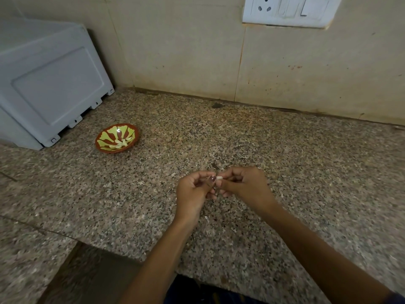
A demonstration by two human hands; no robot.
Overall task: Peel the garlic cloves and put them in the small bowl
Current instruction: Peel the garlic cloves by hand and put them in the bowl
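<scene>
While several pale peeled cloves (pixel 119 144) already lie in the small bowl (pixel 103 148), you are at work on another: both of your hands meet low over the speckled granite desk (pixel 285 150), well apart from the bowl, which sits to the left near a grey plastic appliance (pixel 50 84).

Your left hand (pixel 192 194) and right hand (pixel 245 187) each keep a curled grip on the same garlic clove (pixel 219 178), pinching it between thumb and fingertips. Only a small whitish end of the clove shows between the two thumbs; the rest is hidden by your fingers, so how much skin is left on it cannot be told.

A dark papery scrap (pixel 215 166) lies on the desk just beyond your hands, and a pale sliver (pixel 206 219) lies just nearer you; both look like shed peel. No unpeeled cloves are in view elsewhere on the desk, so this may be among the last, though that is a judgement only.

What remains, by the look of it: finish stripping this clove and carry it left to the bowl.
</scene>
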